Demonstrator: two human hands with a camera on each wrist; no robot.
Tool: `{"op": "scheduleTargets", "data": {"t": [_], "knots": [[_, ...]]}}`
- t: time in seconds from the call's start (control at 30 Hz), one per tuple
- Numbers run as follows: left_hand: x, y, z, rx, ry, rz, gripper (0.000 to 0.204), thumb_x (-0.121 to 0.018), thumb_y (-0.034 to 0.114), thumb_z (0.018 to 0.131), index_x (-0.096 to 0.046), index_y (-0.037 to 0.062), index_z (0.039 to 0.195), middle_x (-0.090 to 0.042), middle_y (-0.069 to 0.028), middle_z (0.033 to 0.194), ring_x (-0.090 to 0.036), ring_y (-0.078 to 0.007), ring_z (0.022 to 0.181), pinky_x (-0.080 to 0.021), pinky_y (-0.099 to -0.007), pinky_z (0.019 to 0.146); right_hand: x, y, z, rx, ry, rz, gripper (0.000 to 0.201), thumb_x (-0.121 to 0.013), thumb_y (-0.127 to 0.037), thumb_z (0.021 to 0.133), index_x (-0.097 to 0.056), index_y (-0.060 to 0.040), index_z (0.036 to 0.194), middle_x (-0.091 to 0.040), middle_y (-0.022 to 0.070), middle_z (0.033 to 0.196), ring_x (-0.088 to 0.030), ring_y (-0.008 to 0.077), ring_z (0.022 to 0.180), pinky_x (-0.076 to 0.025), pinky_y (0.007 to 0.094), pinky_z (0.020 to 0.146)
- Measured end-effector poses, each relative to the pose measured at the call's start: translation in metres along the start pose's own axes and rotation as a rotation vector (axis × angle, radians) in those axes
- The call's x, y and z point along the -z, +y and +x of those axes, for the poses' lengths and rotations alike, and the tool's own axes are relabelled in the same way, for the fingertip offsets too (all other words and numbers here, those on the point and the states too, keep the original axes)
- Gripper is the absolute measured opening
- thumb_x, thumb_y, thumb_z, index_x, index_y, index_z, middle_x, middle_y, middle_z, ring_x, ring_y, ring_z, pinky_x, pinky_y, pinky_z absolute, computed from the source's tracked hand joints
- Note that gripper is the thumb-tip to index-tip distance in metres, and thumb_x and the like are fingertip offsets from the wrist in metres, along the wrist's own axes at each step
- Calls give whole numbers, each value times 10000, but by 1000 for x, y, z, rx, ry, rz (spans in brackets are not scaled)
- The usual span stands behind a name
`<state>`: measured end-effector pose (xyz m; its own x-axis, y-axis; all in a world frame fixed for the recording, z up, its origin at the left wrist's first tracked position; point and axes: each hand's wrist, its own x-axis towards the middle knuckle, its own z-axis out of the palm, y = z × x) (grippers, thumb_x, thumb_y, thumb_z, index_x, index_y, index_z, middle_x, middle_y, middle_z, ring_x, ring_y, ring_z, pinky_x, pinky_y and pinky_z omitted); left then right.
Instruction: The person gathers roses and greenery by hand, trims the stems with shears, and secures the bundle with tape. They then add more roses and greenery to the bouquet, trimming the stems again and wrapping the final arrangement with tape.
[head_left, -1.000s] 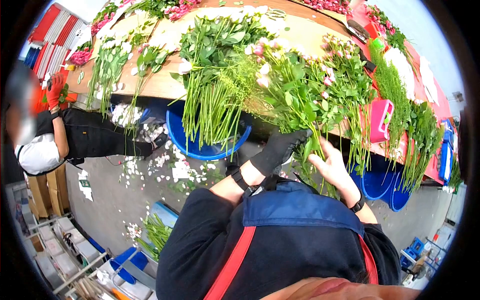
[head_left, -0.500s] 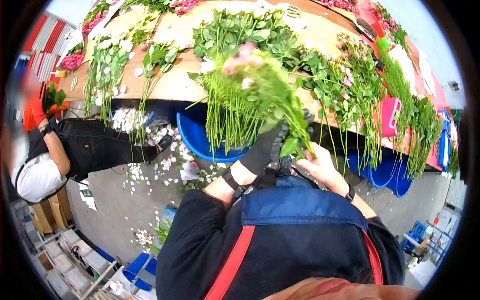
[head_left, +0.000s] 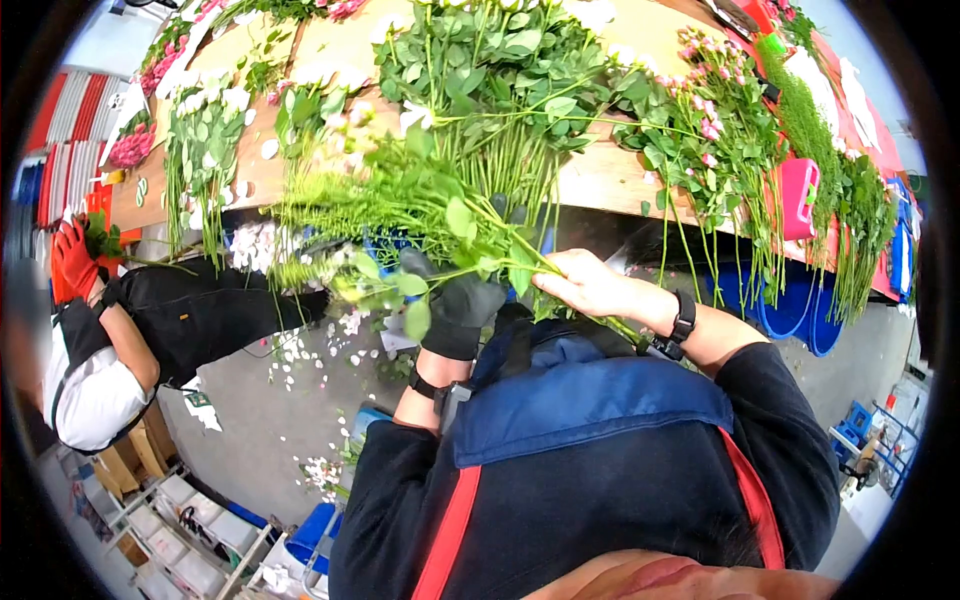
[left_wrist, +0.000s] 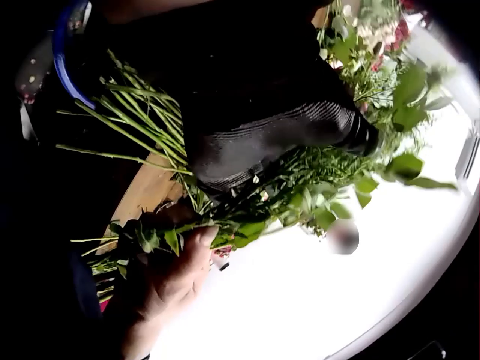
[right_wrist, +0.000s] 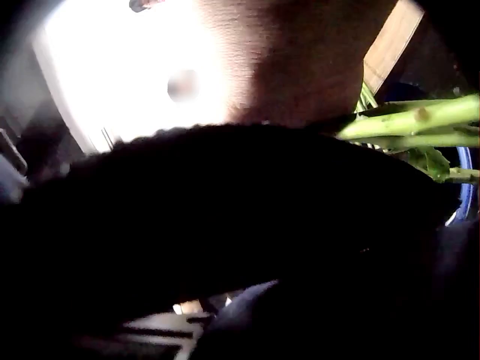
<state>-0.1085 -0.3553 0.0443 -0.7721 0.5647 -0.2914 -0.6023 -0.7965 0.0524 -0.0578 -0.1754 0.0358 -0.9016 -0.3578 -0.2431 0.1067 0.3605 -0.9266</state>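
Observation:
A bunch of flowers [head_left: 440, 215] with pale pink blooms, feathery greenery and broad leaves lies sideways in front of the body, blooms toward the left. My left hand [head_left: 460, 300], in a black glove, grips it from beneath, a dark fingertip showing beyond the stems. In the left wrist view the glove [left_wrist: 277, 142] lies across the foliage. My bare right hand [head_left: 598, 285] holds the stem ends, thumb along the top. Thick green stems [right_wrist: 420, 120] run out past that hand in the right wrist view, much of which is dark.
On the wooden table [head_left: 610, 185] lie white roses [head_left: 490, 60] and pink spray roses [head_left: 710, 130], stems overhanging the edge. A pink container [head_left: 798, 200] stands right; blue buckets [head_left: 800, 320] are below. Another person [head_left: 110, 340] wearing red gloves works at left. Petals [head_left: 290, 350] litter the floor.
The bunch has swung from upright at the right to lying leftward, its blooms now over the table's left front. My right hand has moved up onto the stem ends; my left hand has shifted left.

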Motion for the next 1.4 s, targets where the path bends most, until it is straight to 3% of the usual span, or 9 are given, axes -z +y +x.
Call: {"op": "scheduleTargets", "data": {"t": [0.33,0.4,0.47,0.67,0.77,0.87,0.93,1.2,1.4], "knots": [[42,16,-4,-20,-153,240,692,-579,359,890,-247,173,1468,-240,-138,1516,-461,-353,1245,-305,-526,1077,-21,11,16,-56,-196,56,400,-487,-370,950,-536,-10,780,-519,125,622,-479,223,543,-415,362,532],[58,20,-2,65,-40,167,596,-573,328,920,-315,154,1428,-615,-80,1079,-628,-262,926,-445,-484,944,-24,15,16,86,-206,-72,411,-488,-386,946,-550,-9,797,-566,134,660,-519,246,560,-433,376,552],[57,14,4,57,-100,150,475,-542,340,937,-412,109,1331,-535,11,734,-571,-192,698,-481,-422,800,10,-6,25,-99,-482,-255,445,-537,-460,903,-622,-23,904,-617,145,765,-612,247,727,-476,416,645],[56,20,18,9,-56,292,248,-446,276,986,-538,99,1135,-474,43,581,-479,-134,544,-431,-350,661,137,103,68,33,703,-1020,346,-616,-247,820,-617,-41,1099,-614,181,1029,-608,337,922,-494,410,795],[69,17,25,-41,116,324,270,-483,280,971,-519,91,1160,-511,22,619,-515,-165,603,-445,-378,701,163,135,70,-164,415,-1039,224,-589,-207,832,-636,-78,1008,-628,149,1005,-609,321,896,-496,416,748],[60,14,27,-3,266,287,325,-538,293,943,-504,116,1213,-621,-80,962,-623,-278,833,-470,-472,887,141,83,47,131,513,-932,183,-592,-219,836,-658,-74,926,-646,140,898,-621,316,836,-501,414,731],[63,8,25,-44,108,303,572,-563,386,921,-373,81,1366,-462,-144,1299,-513,-310,1150,-440,-472,975,109,24,22,-172,312,-883,192,-604,-184,850,-677,-54,971,-655,171,882,-628,336,855,-504,394,758],[77,9,20,2,-54,192,370,-512,345,954,-511,53,1182,-612,-89,1017,-626,-210,917,-531,-386,841,18,17,18,-13,-134,-220,267,-638,-285,844,-677,-27,902,-658,131,752,-637,231,642,-508,349,627],[69,41,-20,15,112,679,375,-511,267,966,-481,97,1299,-631,-29,998,-630,-169,905,-518,-343,840,54,76,151,-336,471,912,203,-582,-194,911,-555,-4,978,-647,136,850,-604,177,663,-486,267,553]]}}
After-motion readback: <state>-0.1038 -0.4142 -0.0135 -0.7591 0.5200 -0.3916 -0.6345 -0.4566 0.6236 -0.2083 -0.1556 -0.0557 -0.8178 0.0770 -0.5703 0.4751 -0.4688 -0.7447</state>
